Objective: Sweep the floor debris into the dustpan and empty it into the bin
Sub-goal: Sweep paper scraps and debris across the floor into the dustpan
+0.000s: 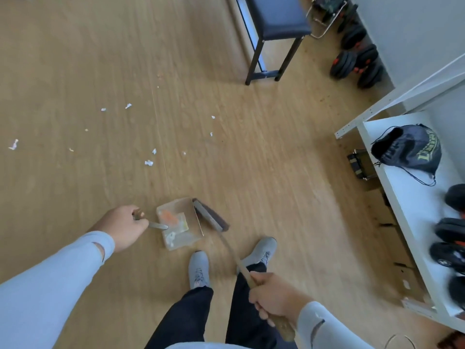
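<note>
While the dustpan (180,222) sits flat on the wooden floor (226,147) just ahead of my two grey shoes (198,269), I keep my left hand (123,226) curled tight around its short handle and my right hand (273,295) wrapped around the broom's long wooden stick. The broom head (211,217) lies right against the pan's open right edge, touching it or nearly so. Inside the pan I see a white scrap and an orange smear; I cannot tell whether the smear is debris or a mark on the pan.

To do this stroke well, I judge I should press the pan's lip hard to the floor so nothing slides beneath it, then draw the bristles in short, low pulls toward the pan instead of flicking, since paper this light will scatter.

Counting what is left: about ten white paper scraps (149,162) lie loose on the floor, all well beyond the pan, spread to the left and ahead, plus a few tiny flecks too small to be sure of. There is one dustpan and one broom. No bin shows anywhere in view, so emptying is a good way off.
</note>
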